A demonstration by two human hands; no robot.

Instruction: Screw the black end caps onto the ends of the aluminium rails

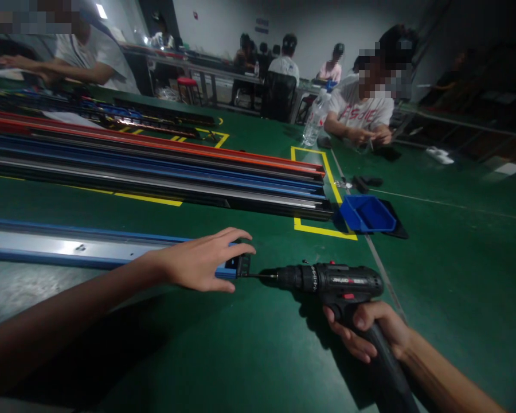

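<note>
A blue-edged metal rail [90, 248] lies along the left of the green table, with a black end piece [243, 265] at its right end. My left hand [206, 258] rests over that end, its fingers spread and nothing gripped. In my right hand [370, 330] is a black power drill [344, 281], the fingers wrapped round its handle. The drill's thin bit points left, and its tip meets the lower part of the end piece. Whether the bit sits in a screw is too small to tell.
Beyond the rail lie several long orange, blue and black profiles [155, 166]. A blue bin [367, 213] stands behind the drill. Further back are water bottles [315, 117] and a person [361, 115] seated across the table; another person [90, 57] is at the left.
</note>
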